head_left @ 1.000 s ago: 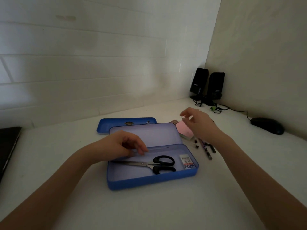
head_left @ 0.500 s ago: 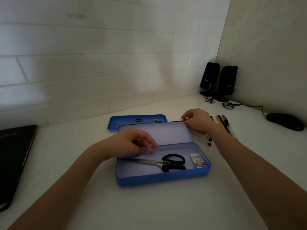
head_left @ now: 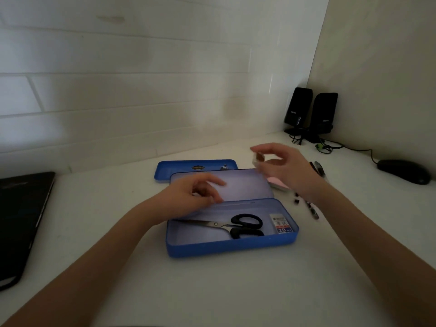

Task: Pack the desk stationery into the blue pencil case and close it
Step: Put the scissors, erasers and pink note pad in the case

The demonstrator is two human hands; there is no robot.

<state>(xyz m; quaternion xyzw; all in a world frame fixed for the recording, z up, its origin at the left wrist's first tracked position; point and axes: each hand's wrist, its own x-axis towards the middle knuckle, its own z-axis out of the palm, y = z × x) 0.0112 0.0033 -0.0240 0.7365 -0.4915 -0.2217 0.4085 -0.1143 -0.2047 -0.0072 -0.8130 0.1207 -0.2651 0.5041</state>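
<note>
The blue pencil case (head_left: 231, 247) lies open on the white desk, its lid (head_left: 238, 185) tilted back. Inside it lie black-handled scissors (head_left: 236, 224) and a small box marked 2B (head_left: 282, 224) at the right end. My left hand (head_left: 195, 197) rests with loosely curled fingers on the case's back left edge and holds nothing. My right hand (head_left: 283, 168) hovers above the lid's right corner, pinching a small pale item (head_left: 256, 159) that is too blurred to name. A pink note pad (head_left: 279, 186) and pens (head_left: 318, 168) lie under and behind that hand.
A second blue tin part (head_left: 195, 167) lies behind the case. More pens and small black bits (head_left: 311, 208) sit right of the case. A black laptop (head_left: 21, 220) is at the left, two black speakers (head_left: 311, 112) in the far corner, and a black mouse (head_left: 403, 171) at the right.
My right hand has lifted off the desk beside the lid with a small pale item pinched in its fingers. My left hand has stayed on the case's back edge.
</note>
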